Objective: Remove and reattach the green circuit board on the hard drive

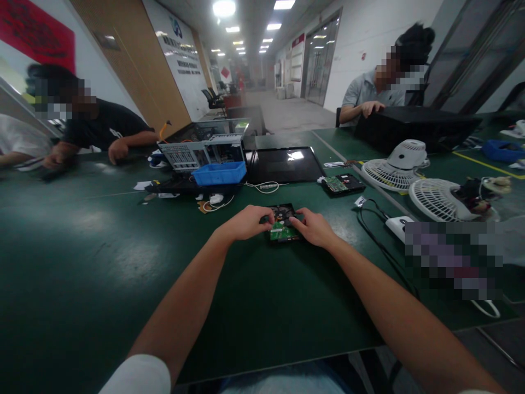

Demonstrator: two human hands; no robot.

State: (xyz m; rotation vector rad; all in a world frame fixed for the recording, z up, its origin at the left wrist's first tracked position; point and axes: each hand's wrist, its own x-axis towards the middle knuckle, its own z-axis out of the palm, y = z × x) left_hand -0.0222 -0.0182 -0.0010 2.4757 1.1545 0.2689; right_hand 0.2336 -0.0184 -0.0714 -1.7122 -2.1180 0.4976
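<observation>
Table (102,262), green and wide, bears a hard drive (282,223) lying flat near its middle, circuit board up, long axis running away from the person. Left hand (246,222) and right hand (314,227) flank it, curled fingertips pinching its edges. No label readable.

Ceiling panels (224,7) far beyond the hands (283,224) are lighting the hall evenly. Glare is pooling on the table (86,219) left of them and on the dark panel (294,156) behind. Edges are bending and softening; faces are showing pixelated.
</observation>
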